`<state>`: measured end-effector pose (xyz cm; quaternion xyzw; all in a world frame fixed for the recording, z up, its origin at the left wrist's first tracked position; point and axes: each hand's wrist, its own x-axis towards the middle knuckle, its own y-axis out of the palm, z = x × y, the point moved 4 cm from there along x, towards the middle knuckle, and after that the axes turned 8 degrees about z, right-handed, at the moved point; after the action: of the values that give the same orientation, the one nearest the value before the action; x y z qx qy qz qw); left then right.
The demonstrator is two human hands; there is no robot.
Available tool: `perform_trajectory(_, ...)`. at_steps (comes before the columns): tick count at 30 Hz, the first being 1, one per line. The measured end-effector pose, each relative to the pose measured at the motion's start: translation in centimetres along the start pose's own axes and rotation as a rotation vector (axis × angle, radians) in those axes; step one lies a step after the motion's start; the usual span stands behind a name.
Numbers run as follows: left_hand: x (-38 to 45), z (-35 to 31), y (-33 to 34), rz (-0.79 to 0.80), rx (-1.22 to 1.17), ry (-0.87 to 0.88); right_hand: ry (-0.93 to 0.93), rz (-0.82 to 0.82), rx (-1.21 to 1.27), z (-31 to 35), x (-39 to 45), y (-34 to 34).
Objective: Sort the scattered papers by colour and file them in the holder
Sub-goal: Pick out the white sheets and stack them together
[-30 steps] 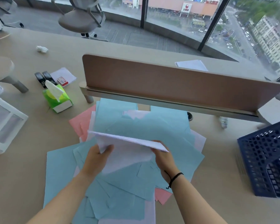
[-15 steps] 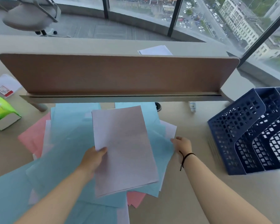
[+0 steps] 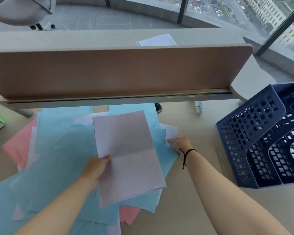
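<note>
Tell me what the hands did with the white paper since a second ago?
The right hand let go of the white sheets and reached to another white sheet at the pile's right edge. The left hand now holds them alone, lowered flat. The blue holder is still without papers.

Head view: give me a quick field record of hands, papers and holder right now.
left hand: grips white sheets by their left edge, above the pile
right hand: on a white sheet's corner at the pile's right edge
pile: blue sheets mostly on top, pink sheets peeking out left and bottom
holder: dark blue, right of pile, no papers visible inside
desk divider: behind pile
</note>
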<state>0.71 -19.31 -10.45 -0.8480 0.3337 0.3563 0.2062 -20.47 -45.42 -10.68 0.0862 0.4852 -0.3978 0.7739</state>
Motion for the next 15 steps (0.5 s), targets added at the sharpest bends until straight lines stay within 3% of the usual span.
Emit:
perform_trajectory(6,0.1,0.0,0.6,-0.006,0.005,0.005,-0.106,0.005,0.033,-0.4,-0.1,-0.5)
perform_trajectory(8,0.2,0.2,0.7,0.007,0.006,0.004,-0.113,0.033,0.153,-0.1,-0.6,-0.1)
perform_trajectory(11,0.0,0.4,0.8,0.012,-0.017,0.004,-0.041,0.15,0.408,-0.5,-1.0,0.6)
perform_trajectory(15,-0.5,0.3,0.7,0.022,-0.066,0.009,0.058,0.328,0.514,-1.2,-1.8,1.1)
